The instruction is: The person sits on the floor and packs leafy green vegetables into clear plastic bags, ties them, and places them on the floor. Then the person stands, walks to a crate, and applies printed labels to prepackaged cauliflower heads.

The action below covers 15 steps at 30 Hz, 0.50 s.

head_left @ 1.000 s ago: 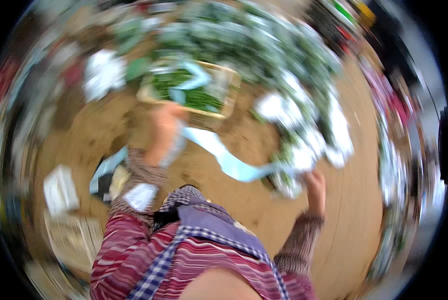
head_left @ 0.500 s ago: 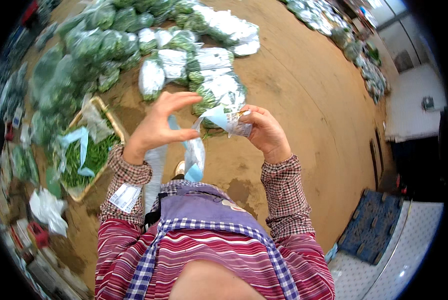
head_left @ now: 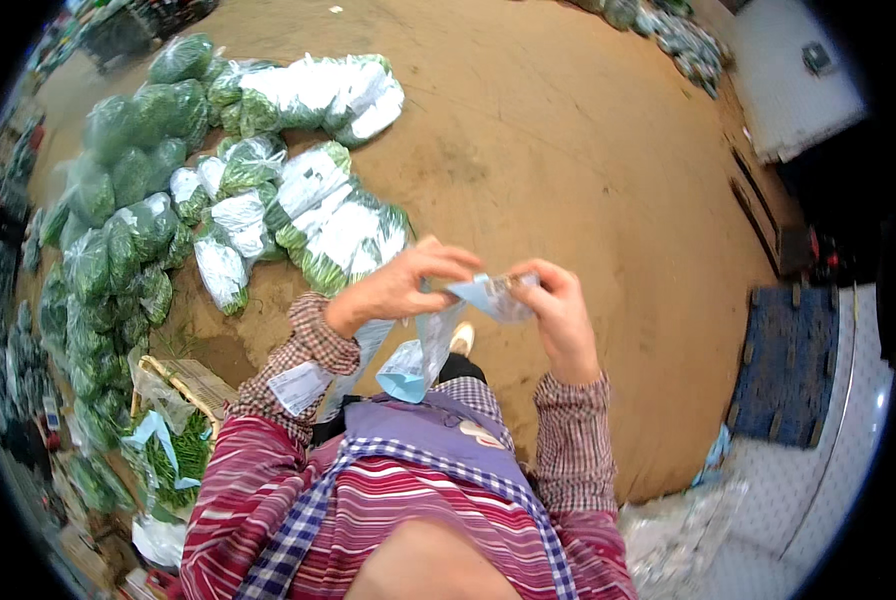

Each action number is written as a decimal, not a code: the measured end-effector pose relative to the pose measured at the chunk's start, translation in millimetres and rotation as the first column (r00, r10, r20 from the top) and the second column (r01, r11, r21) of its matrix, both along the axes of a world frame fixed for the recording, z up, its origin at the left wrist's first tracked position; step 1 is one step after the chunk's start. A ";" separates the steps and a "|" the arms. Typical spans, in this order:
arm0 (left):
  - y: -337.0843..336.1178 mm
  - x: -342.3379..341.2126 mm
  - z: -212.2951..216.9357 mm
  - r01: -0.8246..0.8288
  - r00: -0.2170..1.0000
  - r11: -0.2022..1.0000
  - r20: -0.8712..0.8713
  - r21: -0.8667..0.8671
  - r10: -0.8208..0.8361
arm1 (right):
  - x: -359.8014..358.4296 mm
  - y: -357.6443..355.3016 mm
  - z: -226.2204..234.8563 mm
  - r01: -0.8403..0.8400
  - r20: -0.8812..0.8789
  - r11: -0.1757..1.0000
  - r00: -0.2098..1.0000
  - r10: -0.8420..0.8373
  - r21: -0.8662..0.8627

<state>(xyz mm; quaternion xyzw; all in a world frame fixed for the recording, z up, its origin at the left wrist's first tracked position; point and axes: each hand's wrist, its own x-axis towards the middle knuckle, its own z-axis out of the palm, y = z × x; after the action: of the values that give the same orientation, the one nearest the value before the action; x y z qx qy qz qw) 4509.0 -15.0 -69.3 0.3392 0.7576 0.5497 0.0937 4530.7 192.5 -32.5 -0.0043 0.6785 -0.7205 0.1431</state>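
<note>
My right hand pinches a strip of printed labels on pale blue backing, just right of the middle. My left hand comes from the left, its thumb and fingers closed around the strip's left end, slightly blurred. Below it, a length of the same translucent and pale blue strip hangs in a curl in front of my apron. A white printed label is stuck on my left sleeve near the wrist.
Bags of green vegetables, several wrapped with white sheets, lie in rows on the brown floor at left. At lower left stands a crate of loose greens with blue strip scraps. A blue pallet lies at right, plastic sheeting nearer.
My left hand has gone from spread fingers to closing on the strip, nearer my right hand. The view has turned, so the bags now sit further left and the crate lower.
</note>
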 end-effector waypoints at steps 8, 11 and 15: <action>88.9 -161.7 -1.8 0.228 0.629 0.911 0.662 0.344 -0.408 | -209.3 100.7 6.7 -0.227 0.113 0.971 0.970 0.217 0.080; 115.0 -234.7 -4.9 0.233 0.564 0.877 0.676 0.421 -0.474 | -294.4 124.3 6.9 -0.262 0.173 0.963 0.947 0.270 -0.064; 143.7 -351.3 -19.4 0.231 0.534 0.847 0.666 0.478 -0.521 | -422.1 153.1 8.5 -0.170 0.167 0.981 0.969 0.184 -0.090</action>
<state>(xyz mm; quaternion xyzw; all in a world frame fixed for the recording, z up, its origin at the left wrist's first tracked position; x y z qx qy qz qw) 4157.7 128.8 -88.7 0.2366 0.4438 0.7257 0.4695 4108.5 345.6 -24.0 -0.0071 0.6329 -0.7273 0.2654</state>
